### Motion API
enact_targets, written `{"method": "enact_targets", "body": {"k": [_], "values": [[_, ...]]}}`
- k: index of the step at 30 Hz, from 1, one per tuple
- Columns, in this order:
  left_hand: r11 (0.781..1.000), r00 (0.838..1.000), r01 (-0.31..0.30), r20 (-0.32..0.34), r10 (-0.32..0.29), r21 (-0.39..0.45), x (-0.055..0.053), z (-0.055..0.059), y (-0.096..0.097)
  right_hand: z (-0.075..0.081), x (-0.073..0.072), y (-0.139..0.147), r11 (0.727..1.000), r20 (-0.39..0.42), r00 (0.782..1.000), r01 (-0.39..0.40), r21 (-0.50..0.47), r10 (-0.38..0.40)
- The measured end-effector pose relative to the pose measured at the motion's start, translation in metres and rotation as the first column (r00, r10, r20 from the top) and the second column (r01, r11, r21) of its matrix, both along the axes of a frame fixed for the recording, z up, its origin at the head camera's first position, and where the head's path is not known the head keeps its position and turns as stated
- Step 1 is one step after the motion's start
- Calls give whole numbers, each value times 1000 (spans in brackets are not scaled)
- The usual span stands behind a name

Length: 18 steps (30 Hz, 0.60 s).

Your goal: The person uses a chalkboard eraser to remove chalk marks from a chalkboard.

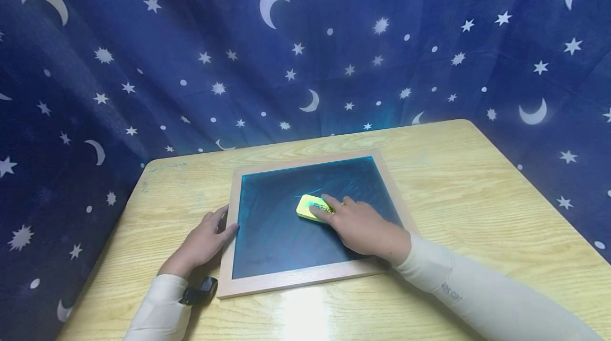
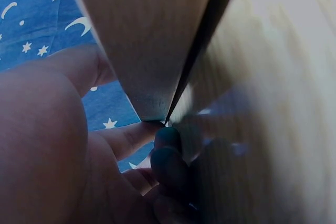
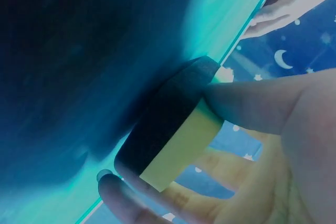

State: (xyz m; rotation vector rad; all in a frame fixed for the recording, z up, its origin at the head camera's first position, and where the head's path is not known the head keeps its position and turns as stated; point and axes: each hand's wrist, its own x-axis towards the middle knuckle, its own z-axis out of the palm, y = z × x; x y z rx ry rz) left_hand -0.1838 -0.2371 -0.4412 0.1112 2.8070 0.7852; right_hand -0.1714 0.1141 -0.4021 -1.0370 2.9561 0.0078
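A small chalkboard (image 1: 277, 245) in a light wooden frame lies on the table. My right hand (image 1: 365, 228) grips a yellow eraser (image 1: 308, 206) and has it over the middle of the board. Seen from the right wrist, the eraser (image 3: 184, 148) has a dark felt side facing the board, with thumb and fingers on opposite sides. My left hand (image 1: 202, 241) holds the frame's left side, its thumb on the frame. In the left wrist view the wooden edge (image 2: 144, 40) runs between the thumb and the curled fingers, whose tips are near the tabletop.
The pale wood-grain table (image 1: 477, 208) extends around the board. Faint blue chalk smears mark its far left corner. Short light chalk lines (image 1: 307, 192) show just beyond the eraser. A blue curtain (image 1: 267, 65) with moons and stars hangs behind. A black watch (image 1: 200, 291) is on the left wrist.
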Motion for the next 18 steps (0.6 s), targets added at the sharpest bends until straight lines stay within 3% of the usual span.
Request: {"method": "enact_targets", "body": {"k": [18], "values": [[1000, 1000, 1, 3, -1, 5, 0, 1, 0, 0, -26, 36, 991, -33, 991, 126, -40, -127]]}}
